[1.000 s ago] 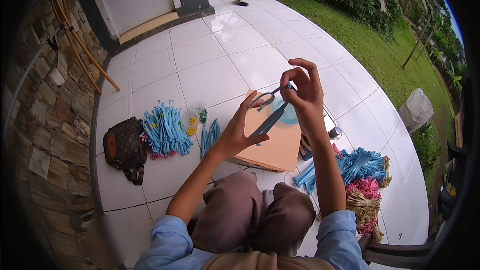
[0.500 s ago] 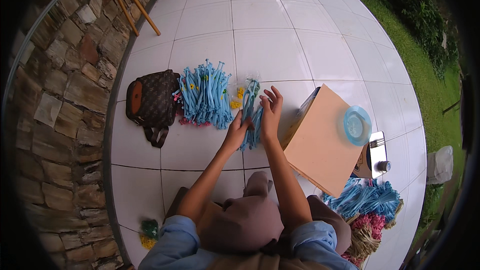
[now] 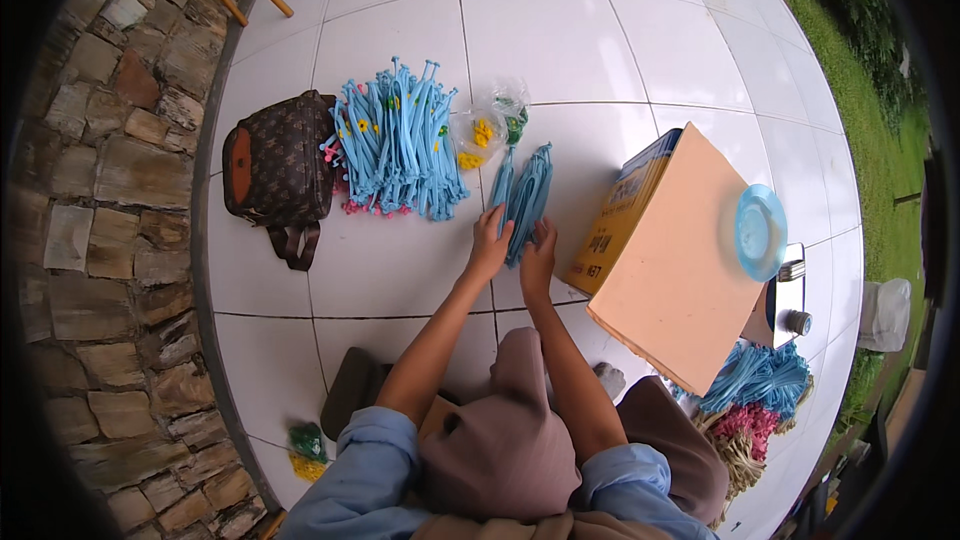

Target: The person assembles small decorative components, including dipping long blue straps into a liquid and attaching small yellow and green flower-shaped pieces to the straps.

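Observation:
Two narrow groups of slim light-blue strips lie side by side on the white tiles before me. My left hand [image 3: 488,245] has its fingers closed at the lower end of the thinner left group [image 3: 503,180]. On the thicker right bundle of light-blue strips [image 3: 530,198], my right hand [image 3: 538,258] grips the lower right side. A large pile of similar blue strips with knobbed ends [image 3: 400,145] spreads to the left, dotted with yellow and green pieces, pink ends showing underneath. Beyond my hands are a clear bag of yellow pieces [image 3: 484,132] and a bag of green pieces [image 3: 516,123].
A brown patterned backpack [image 3: 285,160] sits by the stone wall [image 3: 120,240]. At right stands a cardboard box [image 3: 665,270] with a blue plastic dish [image 3: 761,232] at its edge. More blue strips [image 3: 765,377] and pink ones [image 3: 748,430] lie behind it.
My right hand, raised with fingers apart before, has come down onto the right bundle. The left hand stays at the strips. The whole view has shifted a little.

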`<state>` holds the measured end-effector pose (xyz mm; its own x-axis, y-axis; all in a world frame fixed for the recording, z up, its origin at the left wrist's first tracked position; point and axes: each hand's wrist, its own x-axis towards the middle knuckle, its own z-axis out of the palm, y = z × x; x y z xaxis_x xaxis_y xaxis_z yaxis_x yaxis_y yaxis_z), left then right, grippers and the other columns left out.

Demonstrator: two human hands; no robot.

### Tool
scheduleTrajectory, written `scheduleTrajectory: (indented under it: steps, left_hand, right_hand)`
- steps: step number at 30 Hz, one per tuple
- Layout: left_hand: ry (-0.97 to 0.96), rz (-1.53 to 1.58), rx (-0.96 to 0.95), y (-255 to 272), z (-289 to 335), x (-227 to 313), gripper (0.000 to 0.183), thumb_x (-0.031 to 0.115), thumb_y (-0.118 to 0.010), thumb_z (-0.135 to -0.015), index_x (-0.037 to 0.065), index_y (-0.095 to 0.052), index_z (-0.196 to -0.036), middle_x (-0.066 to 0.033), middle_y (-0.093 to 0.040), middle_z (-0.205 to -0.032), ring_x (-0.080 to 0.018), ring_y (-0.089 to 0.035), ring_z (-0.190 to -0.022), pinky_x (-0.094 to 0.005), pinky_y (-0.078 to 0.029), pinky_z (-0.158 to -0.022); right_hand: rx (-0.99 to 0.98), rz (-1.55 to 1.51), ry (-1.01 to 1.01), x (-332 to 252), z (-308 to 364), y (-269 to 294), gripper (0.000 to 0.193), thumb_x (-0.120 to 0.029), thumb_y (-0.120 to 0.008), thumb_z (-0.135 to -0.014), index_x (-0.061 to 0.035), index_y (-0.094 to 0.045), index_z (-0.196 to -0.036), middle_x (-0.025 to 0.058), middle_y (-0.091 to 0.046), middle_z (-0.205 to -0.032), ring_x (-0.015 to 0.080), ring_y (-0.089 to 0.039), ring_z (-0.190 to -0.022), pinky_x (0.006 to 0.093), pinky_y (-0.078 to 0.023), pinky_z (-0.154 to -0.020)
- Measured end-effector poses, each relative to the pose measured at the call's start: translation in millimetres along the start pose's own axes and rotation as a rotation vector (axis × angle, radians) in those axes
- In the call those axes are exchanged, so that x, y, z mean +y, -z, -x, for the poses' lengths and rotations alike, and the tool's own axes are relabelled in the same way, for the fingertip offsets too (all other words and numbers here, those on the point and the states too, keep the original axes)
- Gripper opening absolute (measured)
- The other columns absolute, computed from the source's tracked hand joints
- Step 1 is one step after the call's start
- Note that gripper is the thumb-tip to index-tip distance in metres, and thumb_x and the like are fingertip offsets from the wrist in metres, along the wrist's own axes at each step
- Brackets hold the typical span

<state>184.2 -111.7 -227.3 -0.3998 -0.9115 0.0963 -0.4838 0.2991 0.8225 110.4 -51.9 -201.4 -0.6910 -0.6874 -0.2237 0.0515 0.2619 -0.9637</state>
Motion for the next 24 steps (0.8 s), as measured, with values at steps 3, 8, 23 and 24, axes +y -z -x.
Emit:
scheduleTrajectory:
  steps: [3,8,23,24]
  left_hand:
    - [0.161,0.312,0.051,28.8,11.8,6.4,0.036,0.015,-0.052,-0.09,0.004,-0.048,-0.125,-0.015,-0.052,-0.115,-0.025,-0.055,-0.101,-0.035,-0.042,-0.088]
    - [0.234,0.359,0.076,80.7,31.8,26.2,0.035,0.015,-0.053,-0.09,0.01,-0.049,-0.124,-0.0136,-0.052,-0.115,-0.0204,-0.055,-0.099,-0.0327,-0.045,-0.084]
    - [-0.15,-0.15,0.071,93.1,-96.3,14.0,0.037,0.002,-0.055,-0.08,0.008,-0.051,-0.117,-0.014,-0.045,-0.119,-0.035,-0.043,-0.114,-0.0441,-0.035,-0.097]
    - [-0.187,-0.204,0.038,86.3,-98.1,6.0,0.037,0.001,-0.055,-0.08,0.007,-0.052,-0.116,-0.013,-0.045,-0.121,-0.0362,-0.042,-0.115,-0.0441,-0.033,-0.098]
  right_hand:
    - [0.002,0.104,0.074,-8.9,4.5,-3.5,0.045,0.004,-0.042,-0.08,-0.0011,-0.039,-0.125,0.021,-0.047,-0.124,0.0303,-0.05,-0.113,0.0336,-0.036,-0.098]
    - [-0.276,0.084,0.044,-66.2,-4.5,-12.3,0.034,0.0,-0.048,-0.08,-0.001,-0.052,-0.113,0.019,-0.05,-0.117,0.0274,-0.056,-0.102,0.0336,-0.042,-0.09]
    - [-0.066,0.105,0.09,-67.6,-81.9,-84.6,0.031,-0.004,-0.053,-0.08,-0.0124,-0.062,-0.109,0.0226,-0.04,-0.132,0.0358,-0.041,-0.12,0.0372,-0.033,-0.1]
    - [-0.071,0.118,0.065,-59.6,-85.5,-87.7,0.031,-0.004,-0.053,-0.08,-0.0124,-0.062,-0.109,0.0226,-0.04,-0.132,0.0358,-0.041,-0.12,0.0372,-0.033,-0.1]
